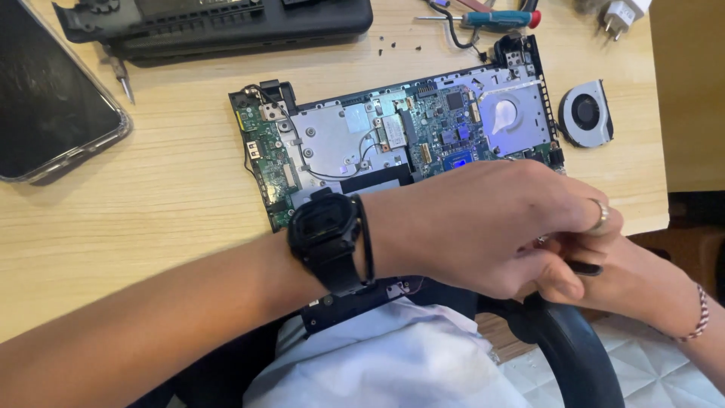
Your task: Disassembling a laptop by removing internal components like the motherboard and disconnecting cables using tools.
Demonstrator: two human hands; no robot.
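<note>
Small dark part [585,267]: pinched between both hands at the table's near edge, long axis running left to right.
Left hand [483,227]: curled over it from the left, fingers narrowed onto it.
Right hand [634,276]: closed on its right end, the nearer of the two.
Circuit board [393,140]: laid just beyond the hands.
Fan [585,113]: set apart, farther right.
Screwdriver [491,19]: left at the far edge.

1. Bare desk [151,196] left of board [393,143]: open.
2. Right: fan [585,113] just beside board, narrow gap.
3. Back: screws [396,47], screwdriver [495,19], case [219,26] crowd it.
4. Front edge blocked by both hands [483,227]; probably no way under.
</note>
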